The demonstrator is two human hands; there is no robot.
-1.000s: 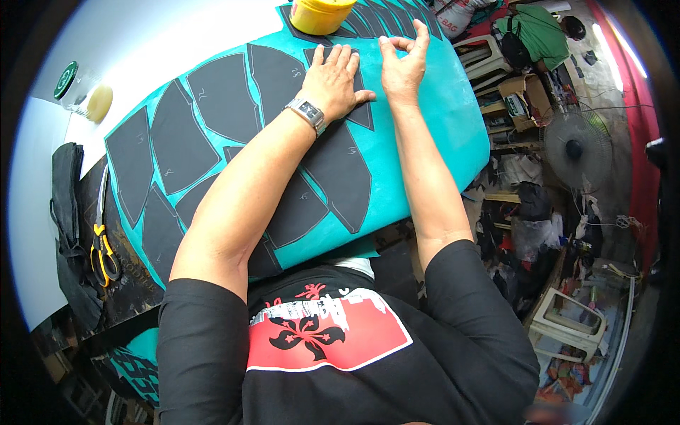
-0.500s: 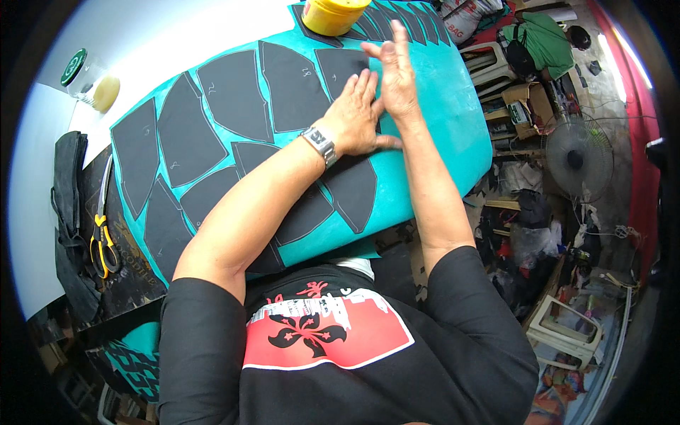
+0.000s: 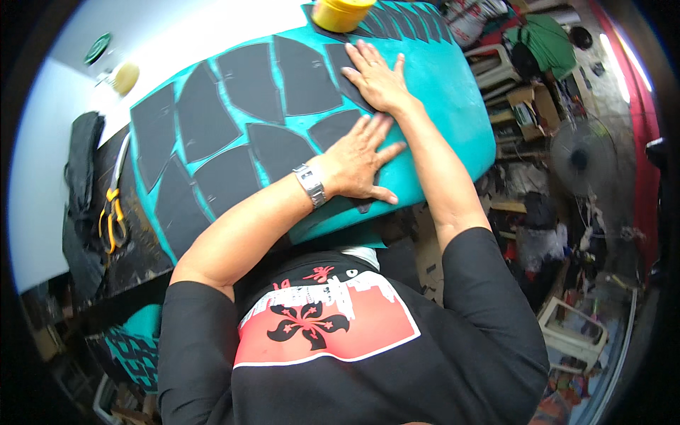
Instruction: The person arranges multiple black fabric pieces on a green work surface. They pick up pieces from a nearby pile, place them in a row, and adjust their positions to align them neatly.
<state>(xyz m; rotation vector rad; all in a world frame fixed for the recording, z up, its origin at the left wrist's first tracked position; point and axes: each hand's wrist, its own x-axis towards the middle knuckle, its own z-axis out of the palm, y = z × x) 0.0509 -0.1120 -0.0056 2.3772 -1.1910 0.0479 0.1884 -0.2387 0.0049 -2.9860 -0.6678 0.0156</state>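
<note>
Dark traction pads (image 3: 283, 106) lie stuck across a teal board (image 3: 453, 106) resting on the workbench before the person. Both hands press flat with fingers spread, gripping nothing: the left hand (image 3: 359, 161) on a lower pad, the right hand (image 3: 377, 79) on a pad near the yellow tub (image 3: 340, 13).

Both hands lie flat on the teal board (image 3: 453, 106), the left hand (image 3: 358, 159) on the near edge and the right hand (image 3: 379, 78) just beyond it. Beyond the right hand, a yellow container (image 3: 341, 13) stands on the board and blocks passage straight ahead. To the right of the right hand, the bare teal surface is unobstructed up to the board's rim. To the left of the left hand, flat dark pads (image 3: 248, 113) cover the board; they lie low and leave the space above them free. Farther left, off the board, yellow-handled scissors (image 3: 110, 205) and a black cloth (image 3: 78, 191) occupy the bench. The left forearm crosses the board's near edge.
</note>
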